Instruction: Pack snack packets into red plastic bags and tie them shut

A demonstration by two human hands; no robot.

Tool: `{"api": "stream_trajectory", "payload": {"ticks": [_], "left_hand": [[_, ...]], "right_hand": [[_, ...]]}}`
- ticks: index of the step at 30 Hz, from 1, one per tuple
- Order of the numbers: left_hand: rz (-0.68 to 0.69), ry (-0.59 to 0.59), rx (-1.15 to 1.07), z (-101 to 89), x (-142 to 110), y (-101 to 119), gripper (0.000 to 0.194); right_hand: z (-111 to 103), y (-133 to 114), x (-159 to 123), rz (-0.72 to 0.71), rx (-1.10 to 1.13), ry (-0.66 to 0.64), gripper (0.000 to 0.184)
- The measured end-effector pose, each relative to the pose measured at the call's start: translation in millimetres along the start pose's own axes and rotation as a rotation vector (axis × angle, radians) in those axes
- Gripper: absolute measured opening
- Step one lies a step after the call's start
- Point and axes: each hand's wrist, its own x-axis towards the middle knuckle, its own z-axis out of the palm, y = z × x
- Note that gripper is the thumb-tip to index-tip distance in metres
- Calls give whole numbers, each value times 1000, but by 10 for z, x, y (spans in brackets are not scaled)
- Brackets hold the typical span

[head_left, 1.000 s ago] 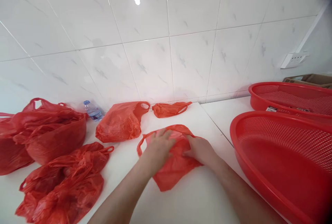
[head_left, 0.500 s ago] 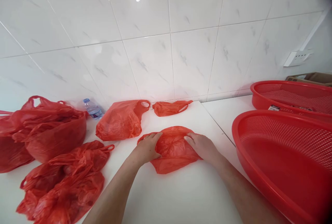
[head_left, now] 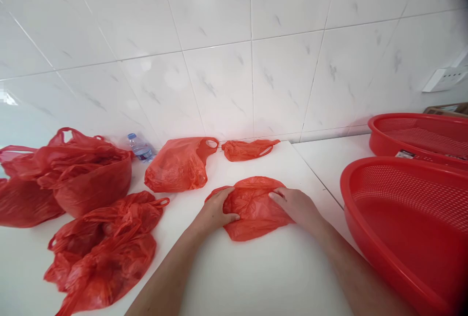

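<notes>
A crumpled red plastic bag (head_left: 254, 206) lies on the white table (head_left: 263, 277) in front of me. My left hand (head_left: 215, 211) grips its left edge, fingers curled into the film. On the bag's right side rests my right hand (head_left: 298, 206), fingers bent and pressing the plastic down. Both hands touch the same bag.
Other red plastic bags lie around: one (head_left: 179, 165) behind, a small rolled one (head_left: 248, 149) by the wall, a heap (head_left: 106, 247) at front left, full bags (head_left: 73, 172) far left. A water bottle (head_left: 140, 148) stands at the wall. Two red baskets (head_left: 409, 218) (head_left: 420, 135) sit right.
The bag has been gathered from a spread sheet into a smaller bunch. My left hand moved from the bag's top to its left edge and closed on it. The view shifted slightly left.
</notes>
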Motion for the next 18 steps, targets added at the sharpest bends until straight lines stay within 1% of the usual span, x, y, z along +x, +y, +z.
{"api": "stream_trajectory", "payload": {"ticks": [2,4,6,9,11,12,15,18], "left_hand": [[-4,47,-46,19,5,-28,68],[5,95,-88,31,6,-51,59],[30,138,-79,33,-2,-60,55],[120,192,53,32,-17,-45,58],[215,244,161,37,-20,-29,57],[272,277,209,44,-19,-24,55],[441,378,320,78,-7,-22,48],[533,433,393,115,-2,-28,46]], "right_hand": [[9,16,-5,-17,74,20,51],[10,32,-7,-5,159,40,51],[5,43,-7,15,225,44,46],[-1,42,-8,49,252,51,30],[2,33,-14,42,217,91,22],[6,27,-19,16,181,126,21],[22,4,-37,-108,27,262,19],[51,-46,-54,-216,-160,412,21]]}}
